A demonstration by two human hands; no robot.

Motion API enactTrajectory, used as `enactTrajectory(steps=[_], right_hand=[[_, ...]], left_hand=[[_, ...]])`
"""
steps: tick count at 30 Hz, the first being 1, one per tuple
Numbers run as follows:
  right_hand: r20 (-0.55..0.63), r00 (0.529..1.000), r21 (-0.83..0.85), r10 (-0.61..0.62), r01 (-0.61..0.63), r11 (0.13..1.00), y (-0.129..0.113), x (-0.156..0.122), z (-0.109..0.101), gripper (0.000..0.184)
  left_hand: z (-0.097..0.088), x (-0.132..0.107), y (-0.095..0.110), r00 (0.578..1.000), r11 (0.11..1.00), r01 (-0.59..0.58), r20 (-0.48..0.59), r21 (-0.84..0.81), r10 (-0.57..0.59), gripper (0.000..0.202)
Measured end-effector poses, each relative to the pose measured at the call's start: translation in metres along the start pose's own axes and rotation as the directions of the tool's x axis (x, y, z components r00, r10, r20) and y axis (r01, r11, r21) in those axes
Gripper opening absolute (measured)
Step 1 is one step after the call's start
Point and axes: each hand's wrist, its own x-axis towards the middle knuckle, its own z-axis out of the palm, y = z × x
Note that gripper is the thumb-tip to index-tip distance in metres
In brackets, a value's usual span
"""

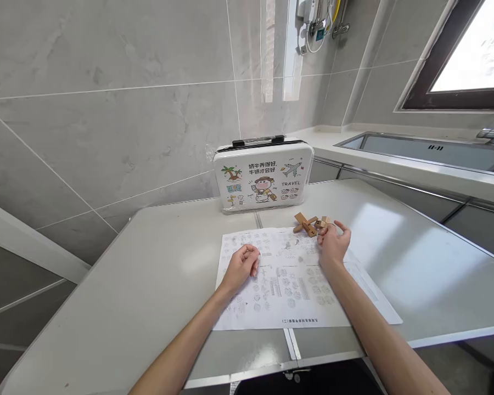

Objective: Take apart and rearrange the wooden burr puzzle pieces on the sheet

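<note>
Wooden puzzle pieces (308, 224) are lying on the bench (148, 285) at the diagram sheet's (288, 296) far edge. My right hand (333, 244) is curling narrowly against the nearest one; whether it is gripping or only touching, I cannot tell. My left hand (242, 266) is resting on the sheet, loosely curled and empty. I am judging this as picking out a piece, and the next move is calling for a firm pinch and a diagram check.

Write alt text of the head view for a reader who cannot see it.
A person's right hand grips wooden puzzle pieces at the far edge of a printed diagram sheet on a grey table, while the left hand rests curled on the sheet. A white illustrated case stands behind.
</note>
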Motion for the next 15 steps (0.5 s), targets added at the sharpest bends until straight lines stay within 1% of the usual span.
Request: enactTrajectory(steps=[4,6,11,15], right_hand=[[-0.007,0.998,0.031,0.069,-0.069,0.997,0.004,0.009,-0.004,0.044],[0.010,0.994,0.051,0.107,-0.108,0.993,0.004,0.011,-0.005,0.044],[0.073,0.984,0.040,0.160,-0.164,0.986,0.004,0.015,-0.006,0.038],[0.059,0.985,0.047,0.160,-0.163,0.985,0.002,0.014,-0.006,0.034]], left_hand=[[0.000,0.000,-0.001,1.000,1.000,-0.004,0.002,0.000,0.004,0.030],[0.000,0.000,-0.001,1.000,1.000,-0.005,0.003,0.001,0.005,0.029],[0.000,-0.001,0.000,1.000,1.000,-0.002,0.001,0.007,0.002,0.030],[0.000,-0.001,0.000,1.000,1.000,-0.001,0.001,0.006,0.001,0.029]])
